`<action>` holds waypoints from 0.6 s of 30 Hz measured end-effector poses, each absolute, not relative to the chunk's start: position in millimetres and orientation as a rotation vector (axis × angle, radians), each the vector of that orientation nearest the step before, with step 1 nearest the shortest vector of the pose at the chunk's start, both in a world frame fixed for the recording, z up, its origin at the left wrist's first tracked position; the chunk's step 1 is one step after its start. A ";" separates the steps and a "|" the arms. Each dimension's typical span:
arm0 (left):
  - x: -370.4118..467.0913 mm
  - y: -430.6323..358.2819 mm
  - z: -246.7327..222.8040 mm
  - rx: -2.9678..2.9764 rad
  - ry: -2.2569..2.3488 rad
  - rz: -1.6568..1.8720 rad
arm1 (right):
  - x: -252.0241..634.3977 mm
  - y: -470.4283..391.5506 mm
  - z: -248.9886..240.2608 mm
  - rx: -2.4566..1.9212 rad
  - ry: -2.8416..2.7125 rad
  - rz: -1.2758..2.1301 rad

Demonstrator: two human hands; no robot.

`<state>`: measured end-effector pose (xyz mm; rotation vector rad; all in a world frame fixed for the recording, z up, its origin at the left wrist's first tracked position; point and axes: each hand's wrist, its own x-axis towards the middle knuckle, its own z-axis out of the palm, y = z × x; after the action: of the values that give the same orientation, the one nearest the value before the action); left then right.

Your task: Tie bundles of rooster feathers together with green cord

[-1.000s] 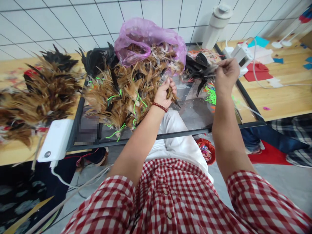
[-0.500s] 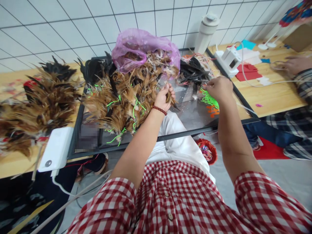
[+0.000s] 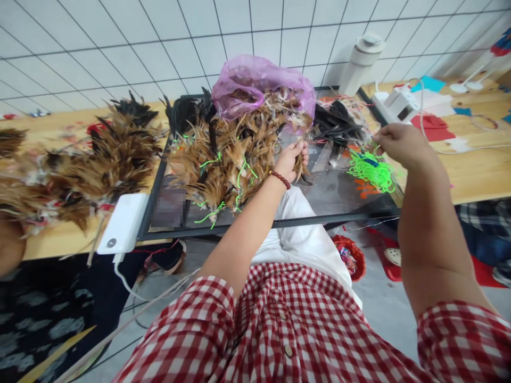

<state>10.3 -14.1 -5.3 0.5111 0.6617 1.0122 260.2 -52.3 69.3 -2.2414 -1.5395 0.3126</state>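
Left hand (image 3: 294,158) gripping feathers (image 3: 299,171), more in bag (image 3: 275,77)

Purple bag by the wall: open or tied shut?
Open: the purple bag gapes toward the person, with brown feathers showing in its mouth and piled out in front.

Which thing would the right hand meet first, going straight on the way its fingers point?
Most likely the green cords, just below and left of the right hand in the picture; depth is unclear, so the two may already touch.

Free tray (image 3: 327,192) between feathers (image 3: 227,173) and cords (image 3: 377,174)
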 end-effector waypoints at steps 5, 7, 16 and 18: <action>11.4 -13.9 -6.8 0.546 0.678 1.017 | 255.3 -54.6 69.2 -1.941 -1.346 0.361; 12.2 -14.2 -6.8 0.557 0.683 1.019 | 256.5 -50.8 70.5 -1.777 -1.173 0.374; 14.5 -16.1 -4.7 0.581 0.731 1.075 | 237.5 -41.2 113.1 -1.056 -1.339 0.452; 13.2 -14.5 -4.6 0.571 0.741 1.135 | 220.6 -32.4 104.6 -1.242 -1.425 0.542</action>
<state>13.2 -14.5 -4.6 0.5708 0.7407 1.1347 220.6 -32.4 104.6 -1.2419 -1.4247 0.5421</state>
